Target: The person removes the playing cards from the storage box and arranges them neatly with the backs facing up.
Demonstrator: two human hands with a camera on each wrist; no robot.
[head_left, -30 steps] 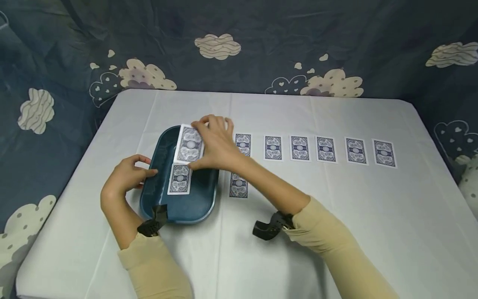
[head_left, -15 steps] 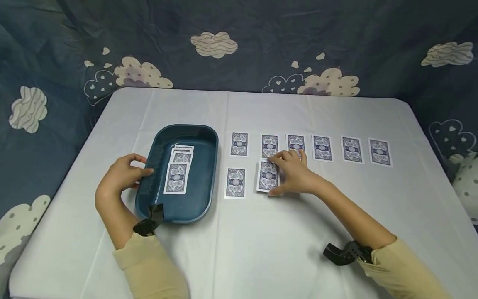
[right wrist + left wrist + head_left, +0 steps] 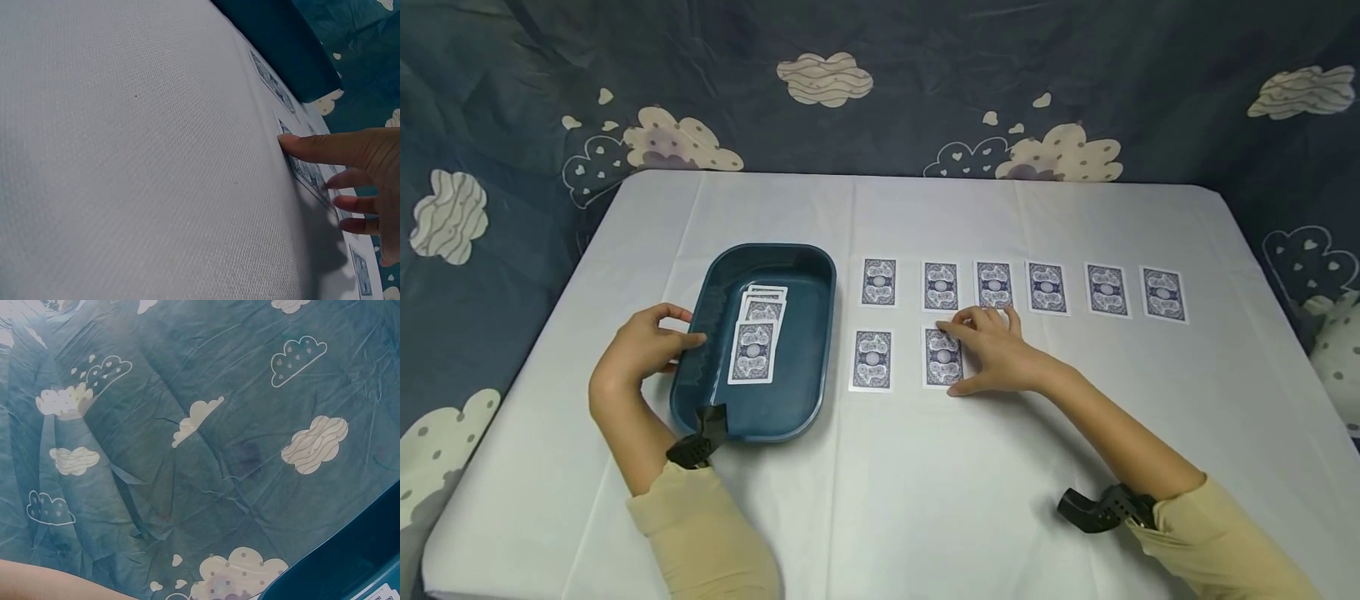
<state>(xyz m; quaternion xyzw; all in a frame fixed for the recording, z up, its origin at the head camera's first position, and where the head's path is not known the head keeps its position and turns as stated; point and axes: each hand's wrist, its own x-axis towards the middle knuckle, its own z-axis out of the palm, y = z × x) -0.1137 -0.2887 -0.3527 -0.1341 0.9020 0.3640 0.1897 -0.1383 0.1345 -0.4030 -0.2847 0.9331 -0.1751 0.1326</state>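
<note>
My left hand [image 3: 647, 346] holds the left rim of a dark blue-green tray [image 3: 797, 408], thumb over the edge and fingers outside. Inside the tray, several face-down playing cards [image 3: 751, 352] overlap in a loose pile. With thumb and forefinger at its lower and upper ends, my right hand [image 3: 996, 354] holds a blue-backed playing card [image 3: 942, 358] flat on the table. The right wrist view shows the thumb [image 3: 312, 147] touching that card's near edge, other fingers spread beyond. Left of it lies another face-down card [image 3: 872, 361]. The left hand's fingers are out of sight in the left wrist view.
Behind these two cards runs a row of several face-down cards, from the leftmost card [image 3: 879, 282] to the rightmost card [image 3: 1164, 294]. A white cloth [image 3: 925, 500] covers the table. A dark cloud-print curtain [image 3: 910, 50] hangs around it.
My right hand has gone from above the tray to the table on the right with a card, which now lies flat, right of the other front card. My left hand stays at the tray.
</note>
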